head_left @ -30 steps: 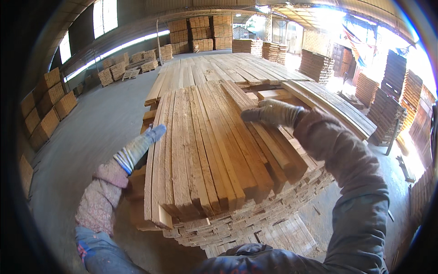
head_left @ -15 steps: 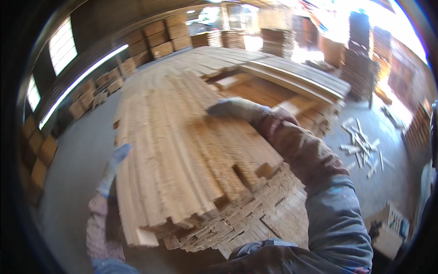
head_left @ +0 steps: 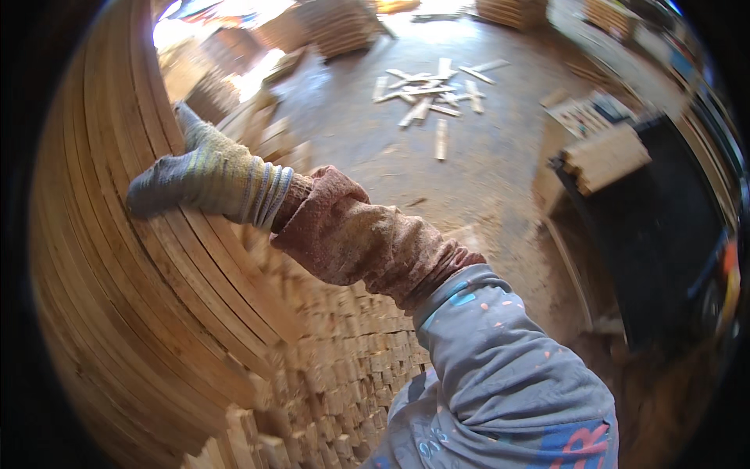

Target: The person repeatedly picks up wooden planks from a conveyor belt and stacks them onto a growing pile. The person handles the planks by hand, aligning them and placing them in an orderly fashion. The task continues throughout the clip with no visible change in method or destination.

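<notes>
My right hand [head_left: 205, 178], in a worn knit work glove with a grey-coated palm, rests against the top layer of long wooden boards [head_left: 109, 258]. Its thumb points away from the other fingers, and it grips nothing that I can see. The boards lie side by side and run from far to near down the left of the view. Below them shows the stack's end face [head_left: 359, 359], a mass of uneven board ends. My left hand is out of the picture.
Loose offcuts [head_left: 426, 92] are scattered on the concrete floor [head_left: 359, 148] ahead. To the right, a wooden block [head_left: 608, 159] sits by a dark machine or table [head_left: 648, 234]. Stacked wood [head_left: 332, 27] stands at the far side.
The view has swung to the right and down, so the board stack now fills the left side. My left hand has gone out of view. My right hand remains on the boards.
</notes>
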`<action>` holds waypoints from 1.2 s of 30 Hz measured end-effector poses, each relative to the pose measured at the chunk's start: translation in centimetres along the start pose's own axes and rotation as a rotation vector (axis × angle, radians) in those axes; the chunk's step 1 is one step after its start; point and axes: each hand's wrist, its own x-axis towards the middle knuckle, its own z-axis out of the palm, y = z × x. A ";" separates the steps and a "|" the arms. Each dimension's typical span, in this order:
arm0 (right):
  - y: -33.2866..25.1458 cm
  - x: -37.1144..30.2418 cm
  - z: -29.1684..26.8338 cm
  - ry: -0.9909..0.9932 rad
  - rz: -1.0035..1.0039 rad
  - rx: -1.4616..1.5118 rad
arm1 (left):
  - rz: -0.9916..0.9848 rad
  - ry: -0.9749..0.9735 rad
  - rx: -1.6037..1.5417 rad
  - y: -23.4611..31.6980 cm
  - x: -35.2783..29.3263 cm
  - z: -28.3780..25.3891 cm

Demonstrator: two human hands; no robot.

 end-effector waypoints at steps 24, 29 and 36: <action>-13.1 -104.8 1.6 2.116 -0.257 -0.070 | 0.039 -2.361 -0.682 18.1 -35.5 94.3; -29.8 -92.2 -13.9 2.356 0.482 -0.846 | 0.250 -2.203 -0.665 22.2 -39.2 110.0; -34.6 -98.2 -25.9 2.438 0.637 -1.172 | 0.839 -1.426 0.039 23.7 -45.6 121.6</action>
